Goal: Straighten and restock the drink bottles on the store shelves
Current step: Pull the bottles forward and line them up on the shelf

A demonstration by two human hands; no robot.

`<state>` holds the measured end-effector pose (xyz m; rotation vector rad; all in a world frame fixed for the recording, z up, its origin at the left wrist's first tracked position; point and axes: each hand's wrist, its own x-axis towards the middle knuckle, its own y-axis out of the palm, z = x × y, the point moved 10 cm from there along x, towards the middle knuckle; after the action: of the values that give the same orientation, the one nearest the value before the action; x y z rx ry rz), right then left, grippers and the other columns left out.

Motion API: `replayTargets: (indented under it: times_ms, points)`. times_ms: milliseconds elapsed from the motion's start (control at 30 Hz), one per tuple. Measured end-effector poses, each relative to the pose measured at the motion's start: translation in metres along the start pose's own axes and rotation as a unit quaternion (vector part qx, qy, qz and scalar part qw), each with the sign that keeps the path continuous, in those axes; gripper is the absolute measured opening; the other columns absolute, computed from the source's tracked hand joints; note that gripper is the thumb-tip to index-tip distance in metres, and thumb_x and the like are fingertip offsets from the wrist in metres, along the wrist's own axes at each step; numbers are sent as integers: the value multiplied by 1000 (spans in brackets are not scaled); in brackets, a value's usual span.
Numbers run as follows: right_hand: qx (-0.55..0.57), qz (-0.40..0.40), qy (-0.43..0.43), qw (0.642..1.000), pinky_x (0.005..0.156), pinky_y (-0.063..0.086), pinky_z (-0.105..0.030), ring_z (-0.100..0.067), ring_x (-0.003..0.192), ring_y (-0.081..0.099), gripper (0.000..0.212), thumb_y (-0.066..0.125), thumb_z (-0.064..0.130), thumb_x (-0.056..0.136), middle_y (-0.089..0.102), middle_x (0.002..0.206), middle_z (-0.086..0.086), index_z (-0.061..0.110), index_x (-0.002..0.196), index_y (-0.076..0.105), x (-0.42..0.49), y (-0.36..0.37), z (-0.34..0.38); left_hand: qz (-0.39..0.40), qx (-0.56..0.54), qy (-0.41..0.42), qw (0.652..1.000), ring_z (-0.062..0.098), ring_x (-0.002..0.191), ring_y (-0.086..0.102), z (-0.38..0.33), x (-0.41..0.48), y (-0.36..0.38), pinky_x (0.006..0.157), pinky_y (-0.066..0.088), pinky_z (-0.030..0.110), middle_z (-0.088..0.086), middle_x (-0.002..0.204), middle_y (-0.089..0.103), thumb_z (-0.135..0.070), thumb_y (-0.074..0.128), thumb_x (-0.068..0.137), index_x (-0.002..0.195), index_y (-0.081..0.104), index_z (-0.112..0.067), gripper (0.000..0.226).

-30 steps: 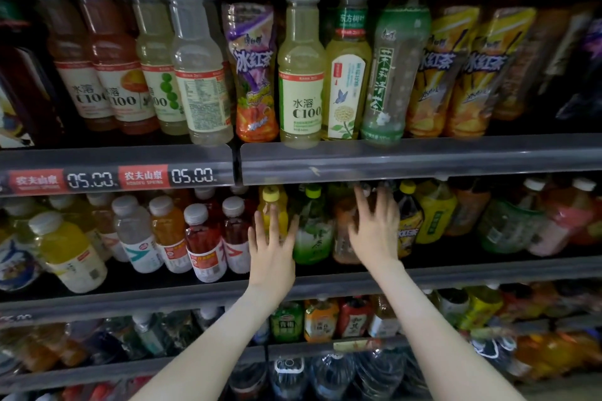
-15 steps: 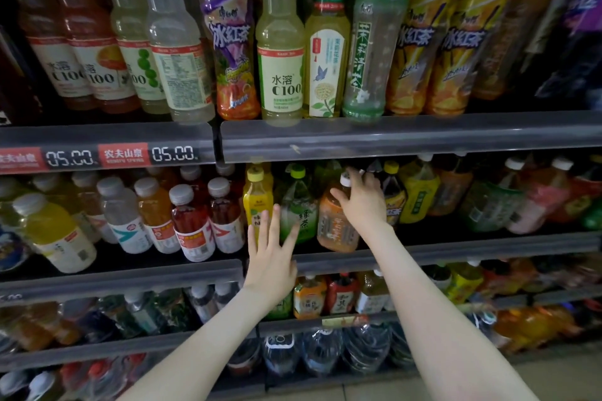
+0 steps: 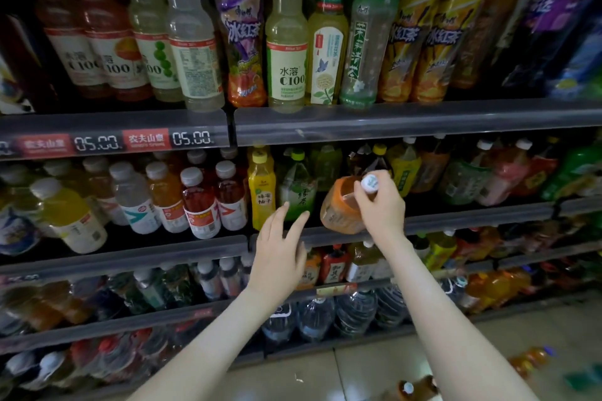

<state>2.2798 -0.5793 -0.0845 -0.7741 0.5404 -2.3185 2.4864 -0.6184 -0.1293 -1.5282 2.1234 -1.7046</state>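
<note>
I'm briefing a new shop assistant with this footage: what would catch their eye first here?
The right hand gripping the top of a white-capped orange plastic drink bottle, tilted forward at the second shelf's front edge, centre frame. Just left of it the left hand hovers open, holding nothing. Upper left, red-and-black price labels reading 05.00 stand out on the upper shelf's rail.

At the left end of the grey plastic shelf rail (image 3: 114,122), a red paper tag (image 3: 146,139) reads 农夫山泉, the black price display (image 3: 192,138) beside it 05.00. Above, a pale-yellow plastic bottle (image 3: 286,52) reads 水溶 C100, a purple-wrapped bottle (image 3: 241,36) 冰红茶.
</note>
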Motion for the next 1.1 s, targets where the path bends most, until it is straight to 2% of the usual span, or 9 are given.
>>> replayTargets:
  times_ms: [100, 200, 267, 333, 433, 567, 700, 867, 1100]
  points:
    - [-34, 7, -22, 999, 60, 41, -26, -6, 73, 54, 13, 57, 37, 93, 58, 82, 12, 27, 91, 49, -15, -31, 15, 91, -97, -46, 990, 20, 143, 17, -17, -1, 16, 115, 27, 39, 4, 156, 19, -30, 62, 91, 150, 24, -26, 71]
    - [-3, 42, -22, 999, 59, 39, -27, -4, 66, 51, 13, 58, 37, 92, 57, 74, 13, 27, 87, 51, -40, -59, 13, 187, -179, -66, 964, 12, 144, 12, -46, -3, 43, 115, 22, 34, -7, 158, 11, -41, 69, 83, 152, 3, -32, 96]
    - [9, 66, -19, 998, 64, 44, -29, -5, 70, 55, 13, 60, 35, 91, 58, 75, 12, 25, 87, 53, -56, -73, 10, 259, -229, -56, 937, 10, 142, 21, -72, -6, 61, 115, 25, 35, -10, 156, 20, -47, 77, 73, 150, -3, -38, 111]
    - [12, 86, -15, 996, 69, 47, -30, -5, 77, 58, 11, 61, 35, 90, 61, 79, 12, 26, 88, 55, -63, -83, 7, 302, -268, -50, 914, 11, 131, 42, -92, -8, 76, 108, 40, 37, -10, 144, 39, -51, 80, 65, 142, 6, -47, 107]
    - [37, 88, -9, 995, 72, 47, -25, -4, 80, 58, 8, 63, 31, 89, 62, 83, 11, 25, 89, 57, -59, -105, -9, 286, -255, -35, 923, 9, 114, 54, -115, 3, 87, 93, 50, 33, -11, 127, 49, -49, 79, 63, 125, 19, -47, 87]
    - [76, 71, 0, 995, 69, 43, -10, 1, 82, 57, 7, 65, 23, 89, 62, 86, 11, 25, 90, 58, -39, -136, -49, 248, -226, -16, 942, 14, 113, 54, -153, 27, 108, 87, 47, 28, -6, 130, 46, -47, 76, 67, 133, 21, -35, 87]
    - [104, 71, -1, 992, 72, 44, -21, -4, 84, 55, 8, 63, 22, 91, 59, 90, 9, 25, 94, 56, 1, -156, -100, 201, -188, -15, 961, 20, 120, 49, -185, 65, 150, 92, 46, 33, 0, 137, 43, -44, 77, 71, 140, 19, -27, 91]
    - [111, 83, -46, 989, 77, 41, -10, -1, 92, 55, 15, 62, 18, 91, 57, 97, 10, 27, 98, 54, 71, -169, -144, 158, -172, -44, 971, 22, 125, 46, -213, 130, 205, 96, 47, 34, 6, 142, 40, -50, 79, 70, 143, 18, -19, 100]
    - [84, 128, -75, 985, 76, 37, -5, 4, 94, 52, 17, 61, 22, 91, 54, 102, 11, 28, 103, 51, 144, -147, -185, 120, -180, -107, 970, 24, 122, 51, -206, 182, 260, 94, 45, 30, 10, 138, 45, -38, 78, 75, 141, 23, -16, 89]
